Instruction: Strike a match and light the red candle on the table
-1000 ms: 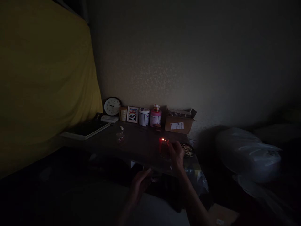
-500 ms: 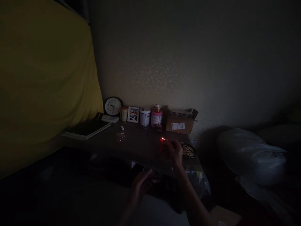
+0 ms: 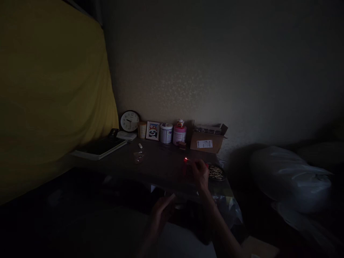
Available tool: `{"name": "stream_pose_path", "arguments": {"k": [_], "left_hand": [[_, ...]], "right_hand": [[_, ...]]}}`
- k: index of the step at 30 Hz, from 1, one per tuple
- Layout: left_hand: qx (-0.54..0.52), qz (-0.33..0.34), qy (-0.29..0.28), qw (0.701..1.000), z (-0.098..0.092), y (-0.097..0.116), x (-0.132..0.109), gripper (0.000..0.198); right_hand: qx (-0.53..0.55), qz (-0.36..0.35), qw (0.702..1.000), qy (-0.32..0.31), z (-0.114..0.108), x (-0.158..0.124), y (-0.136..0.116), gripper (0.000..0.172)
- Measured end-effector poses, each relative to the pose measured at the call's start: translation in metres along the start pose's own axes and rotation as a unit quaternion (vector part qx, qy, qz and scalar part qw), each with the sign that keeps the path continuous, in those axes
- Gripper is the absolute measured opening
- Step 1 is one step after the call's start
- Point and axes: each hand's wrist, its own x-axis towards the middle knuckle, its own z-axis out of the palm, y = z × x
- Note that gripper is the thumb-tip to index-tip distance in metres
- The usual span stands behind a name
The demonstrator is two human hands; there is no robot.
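My right hand (image 3: pixel 200 172) is pinched over the front right of the dark table, shut on a thin match (image 3: pixel 188 159) with a small glowing tip. Under the glow a dim red candle-like shape (image 3: pixel 184 170) shows, partly behind the hand; whether the match touches it, I cannot tell. A round dish of short pale sticks (image 3: pixel 215 172) sits just right of that hand. Lower and nearer to me, my left hand (image 3: pixel 162 209) is closed in front of the table edge. Its fingers are curled, and darkness hides what they hold, if anything.
Along the wall stand a clock (image 3: pixel 130 121), a cup (image 3: pixel 142 130), a panda picture frame (image 3: pixel 153 130), a white tin (image 3: pixel 166 133), a pink-lidded tin (image 3: pixel 179 136) and a cardboard box (image 3: pixel 205 143). A large book (image 3: pixel 100 150) lies left. Plastic bags (image 3: pixel 290 179) bulge at right.
The glow at the match tip looks slightly smaller and dimmer. Both hands hold nearly the same place, and the view has shifted very slightly.
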Motion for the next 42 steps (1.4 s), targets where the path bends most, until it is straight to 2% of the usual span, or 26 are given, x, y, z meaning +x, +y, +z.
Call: {"name": "stream_pose_path", "arguments": {"k": [8,15,19,24,29,33,36,38,40,42], "left_hand": [[-0.009,0.012,-0.016,1.0,0.003,-0.001,0.004,0.032],[0.003,0.007,-0.032,0.999,0.007,0.01,-0.011,0.036],[0.007,-0.001,-0.034,0.999,0.006,0.008,-0.006,0.035],[-0.027,-0.005,-0.009,1.0,0.0,-0.003,0.006,0.028],[-0.022,-0.021,0.006,1.0,-0.002,-0.005,0.007,0.03],[0.005,-0.026,0.031,0.999,-0.006,-0.007,0.01,0.032],[-0.014,-0.029,0.038,0.999,-0.01,-0.009,0.013,0.029],[-0.02,-0.03,0.039,0.999,-0.012,-0.009,0.013,0.029],[-0.018,-0.028,0.032,0.999,-0.012,-0.008,0.012,0.029],[-0.012,-0.023,0.028,0.999,-0.012,-0.007,0.009,0.028]], "right_hand": [[0.005,-0.002,1.0,-0.006,0.001,0.001,0.0,0.024],[-0.001,0.001,1.0,0.0,0.0,0.001,-0.003,0.025],[-0.005,0.001,1.0,0.001,-0.001,0.001,-0.004,0.024],[0.002,0.01,1.0,0.007,-0.002,0.002,-0.003,0.024],[0.045,0.01,0.999,0.011,-0.005,0.002,-0.008,0.023],[0.099,0.014,0.995,0.015,-0.021,-0.002,-0.031,0.026],[0.177,0.047,0.983,-0.022,-0.044,-0.013,-0.05,0.024],[0.225,0.079,0.97,-0.053,-0.061,-0.022,-0.052,0.023],[0.185,0.092,0.973,-0.106,-0.077,-0.031,-0.043,0.024],[0.048,0.085,0.981,-0.169,-0.09,-0.04,-0.028,0.024]]}}
